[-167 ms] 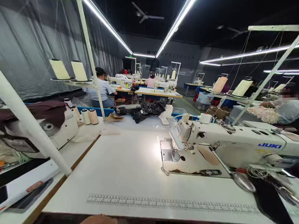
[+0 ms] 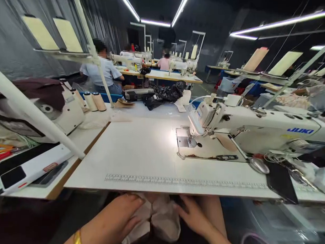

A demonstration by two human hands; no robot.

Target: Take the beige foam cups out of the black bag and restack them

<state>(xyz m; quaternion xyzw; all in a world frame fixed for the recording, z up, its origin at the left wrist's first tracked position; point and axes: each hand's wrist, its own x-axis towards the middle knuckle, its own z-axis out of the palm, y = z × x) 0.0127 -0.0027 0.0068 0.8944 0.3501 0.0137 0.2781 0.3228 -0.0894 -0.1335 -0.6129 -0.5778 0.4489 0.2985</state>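
Greyish-beige cloth pieces (image 2: pixel 166 221) lie over my lap, below the table's front edge. My left hand (image 2: pixel 123 212), with a gold bracelet at its wrist, holds the left side of the cloth between fingers and thumb. At the cloth's right edge is my right hand (image 2: pixel 193 213), its thumb and fingers apart and the thumb touching the cloth. The tabletop edge partly hides the far part of the cloth. Above both hands, on the table (image 2: pixel 142 151), stands a white sewing machine (image 2: pixel 258 129) with its lamp lit.
A printed ruler scale (image 2: pixel 180 180) runs along the front edge. A black phone (image 2: pixel 280 182) lies at right, beside a round metal dish (image 2: pixel 259 165). Thread cones (image 2: pixel 90 101) and a white box (image 2: pixel 38 169) are at left; a black plastic bag (image 2: pixel 164 95) lies behind. People sit at machines farther off.
The view has tilted down, so the table sits higher in the picture. Both hands and the cloth on my lap now show; before, only part of one hand appeared at the bottom edge.
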